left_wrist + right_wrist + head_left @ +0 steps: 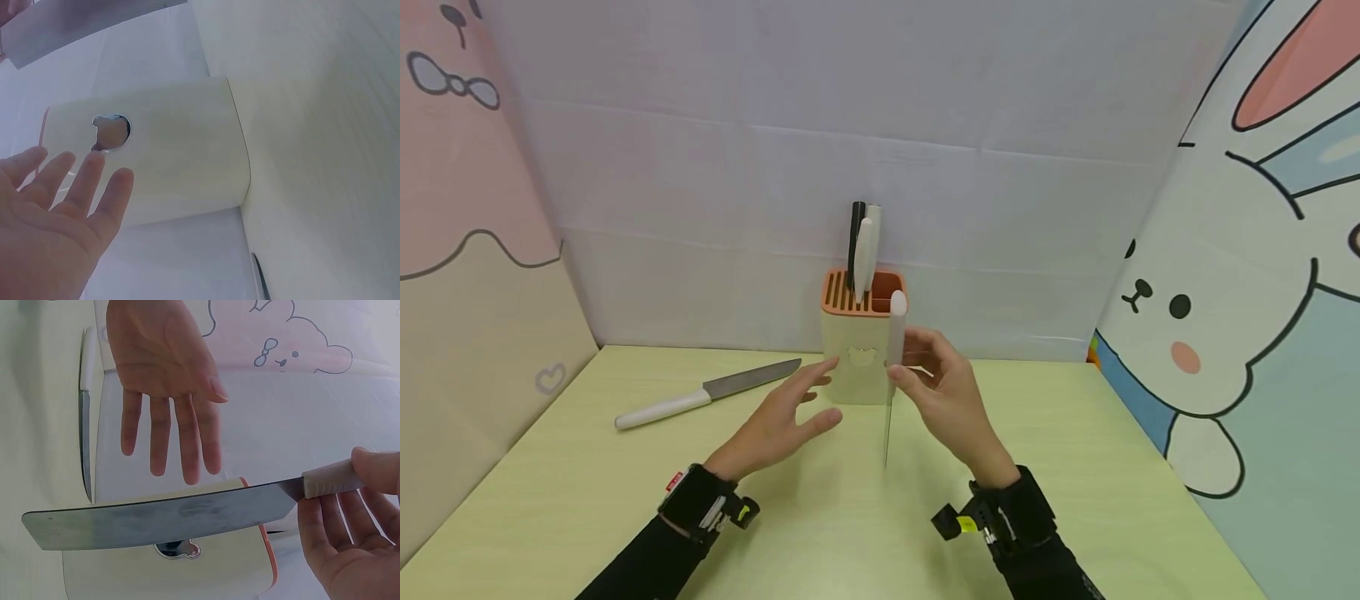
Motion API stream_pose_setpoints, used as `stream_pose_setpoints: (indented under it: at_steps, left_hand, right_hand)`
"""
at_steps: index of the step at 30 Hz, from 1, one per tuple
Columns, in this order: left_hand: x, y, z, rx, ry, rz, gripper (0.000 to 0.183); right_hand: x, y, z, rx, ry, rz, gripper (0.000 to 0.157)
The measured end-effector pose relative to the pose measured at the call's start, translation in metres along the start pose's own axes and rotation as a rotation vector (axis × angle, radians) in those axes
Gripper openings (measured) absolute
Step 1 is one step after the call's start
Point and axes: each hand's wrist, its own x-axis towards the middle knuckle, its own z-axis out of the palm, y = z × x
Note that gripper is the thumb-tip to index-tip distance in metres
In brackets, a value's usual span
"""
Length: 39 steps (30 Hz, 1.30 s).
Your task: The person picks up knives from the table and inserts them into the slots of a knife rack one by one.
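Observation:
My right hand (943, 396) pinches the white handle of a broad-bladed kitchen knife (897, 333) between thumb and fingers. The knife stands upright with its blade pointing down, in front of the cream knife block (857, 375). In the right wrist view the whole wide blade (162, 519) shows, with a squared-off tip. My left hand (782, 425) is held with fingers spread, just left of the block, and grips nothing. The block's orange top (847, 305) has slots and a square opening; a black handle (856, 233) and white handles (864, 250) rise from the slots.
Another white-handled knife (707, 398) lies on the pale table (820, 533) at the left, its blade toward the block. A white sheet (715, 167) hangs behind the block. Panels with cartoon animals (1210, 333) border both sides.

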Motion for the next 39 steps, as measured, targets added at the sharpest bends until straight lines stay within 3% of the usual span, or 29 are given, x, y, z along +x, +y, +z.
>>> stream_pose_setpoints:
  at_steps: [11, 19, 27, 39]
  left_hand:
    - [0.013, 0.024, 0.000, -0.077, 0.138, 0.045, 0.057]
    - [0.037, 0.052, -0.004, -0.148, 0.191, 0.069, 0.051]
    - [0.056, 0.107, -0.014, -0.220, 0.213, 0.109, 0.046]
    - [0.069, 0.132, -0.015, -0.246, 0.243, 0.124, 0.038]
  right_hand:
    - [-0.001, -0.005, 0.001, 0.020, 0.018, 0.003, 0.039]
    - [-0.002, -0.007, 0.002, 0.011, 0.019, 0.003, 0.040]
    - [-0.003, -0.005, 0.003, 0.008, 0.014, -0.007, 0.040]
    - [-0.003, -0.006, 0.005, 0.017, 0.011, -0.019, 0.039]
